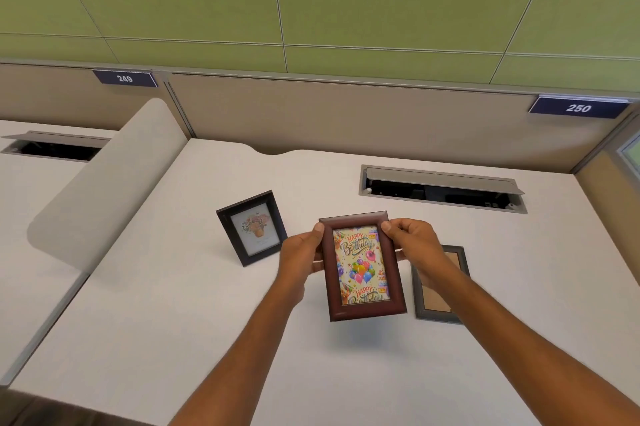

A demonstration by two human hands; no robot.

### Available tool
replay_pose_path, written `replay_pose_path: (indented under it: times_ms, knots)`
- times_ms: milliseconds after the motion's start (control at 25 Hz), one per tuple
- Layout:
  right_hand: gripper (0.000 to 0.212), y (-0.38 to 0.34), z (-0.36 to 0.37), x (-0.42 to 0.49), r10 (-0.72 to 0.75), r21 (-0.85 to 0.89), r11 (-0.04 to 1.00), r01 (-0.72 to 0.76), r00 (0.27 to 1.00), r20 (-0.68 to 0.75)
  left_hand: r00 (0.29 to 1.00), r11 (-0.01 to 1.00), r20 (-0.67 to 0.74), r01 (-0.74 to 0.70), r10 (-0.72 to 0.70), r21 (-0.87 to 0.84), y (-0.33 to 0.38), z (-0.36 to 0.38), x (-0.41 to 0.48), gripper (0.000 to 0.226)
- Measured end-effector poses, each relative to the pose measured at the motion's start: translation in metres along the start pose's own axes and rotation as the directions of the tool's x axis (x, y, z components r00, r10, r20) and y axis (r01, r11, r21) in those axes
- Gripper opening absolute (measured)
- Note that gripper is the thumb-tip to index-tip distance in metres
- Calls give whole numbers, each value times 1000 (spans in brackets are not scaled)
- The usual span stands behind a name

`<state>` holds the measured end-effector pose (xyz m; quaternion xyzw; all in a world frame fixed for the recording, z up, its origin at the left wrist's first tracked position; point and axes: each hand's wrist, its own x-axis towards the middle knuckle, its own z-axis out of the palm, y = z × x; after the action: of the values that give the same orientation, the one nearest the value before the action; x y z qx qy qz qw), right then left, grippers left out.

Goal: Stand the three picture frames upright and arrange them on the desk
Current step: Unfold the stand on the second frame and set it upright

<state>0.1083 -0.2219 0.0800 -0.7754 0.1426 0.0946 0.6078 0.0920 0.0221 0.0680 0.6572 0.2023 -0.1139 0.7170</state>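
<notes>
A red-brown wooden frame [363, 311] with a "Happy Birthday" balloon picture is held above the white desk [173, 304], face towards me. My left hand [301, 252] grips its upper left edge and my right hand [412, 240] grips its upper right edge. A black frame [251, 228] with a flower picture stands upright to the left, leaning back on its stand. A grey frame [440, 287] lies flat on the desk to the right, partly hidden by my right wrist.
An open cable tray [443, 188] is set into the desk at the back right. A beige partition [311, 110] runs along the back edge, with number plates 249 and 250. A rounded side divider [104, 183] rises on the left.
</notes>
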Motion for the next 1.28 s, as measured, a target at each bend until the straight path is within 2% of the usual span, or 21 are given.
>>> replay_pose_path:
  times_ms: [200, 520, 640, 720, 840, 1120, 1280]
  knots:
    - [28, 6, 5, -2, 27, 23, 999, -28, 1000, 9, 988, 992, 85, 127, -129, 18, -26, 0, -13, 46]
    - [37, 5, 10, 1, 12, 80, 997, -18, 997, 77, 989, 987, 44, 146, -143, -61, -33, 3, -15, 44]
    - [62, 0, 15, 2, 152, 86, 982, -165, 978, 141, 992, 990, 24, 126, -125, -61, -32, 2, -10, 43]
    - [76, 0, 17, 5, 284, 41, 952, -303, 926, 249, 993, 992, 16, 114, -113, -49, -31, 1, -7, 43]
    - [82, 2, 23, 10, 366, 41, 914, -405, 863, 348, 995, 994, 5, 98, -98, -49, -31, 0, -1, 40]
    - [75, 9, 38, 34, 324, 115, 910, -399, 854, 407, 995, 993, 15, 99, -98, -60, -24, -6, 12, 31]
    - [69, 15, 46, 51, 258, 266, 886, -379, 881, 397, 993, 985, 35, 115, -111, -126, -24, -7, 22, 29]
